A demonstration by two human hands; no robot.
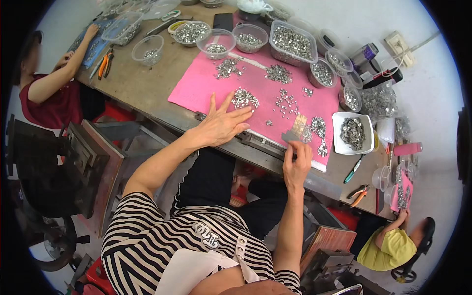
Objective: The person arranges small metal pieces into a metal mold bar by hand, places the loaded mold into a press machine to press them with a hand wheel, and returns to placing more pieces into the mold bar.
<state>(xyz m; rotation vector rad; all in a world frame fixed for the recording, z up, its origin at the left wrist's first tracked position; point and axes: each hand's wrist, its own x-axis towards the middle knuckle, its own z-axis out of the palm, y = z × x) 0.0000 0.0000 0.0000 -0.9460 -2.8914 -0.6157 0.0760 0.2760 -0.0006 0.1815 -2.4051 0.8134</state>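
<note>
My left hand (220, 124) lies on the pink cloth (196, 81) with its fingers spread. Its fingertips rest beside a pile of small shiny silver pieces (244, 98). Closer to the cloth's front right, my right hand (298, 160) pinches a small flat grey piece (290, 137), whose kind I cannot make out. Just beyond that piece is a patch of thin gold-coloured strips (299, 124). To its right are clusters of silver pieces (318, 126). Loose silver pieces (286, 103) are scattered between my hands and the far piles.
Clear tubs of silver parts (293, 43) line the back. A white square bowl (353, 133) of parts stands right of the cloth, near a green-handled tool (353, 168) and orange-handled pliers (358, 195). Co-workers sit at left (51, 101) and right (388, 248).
</note>
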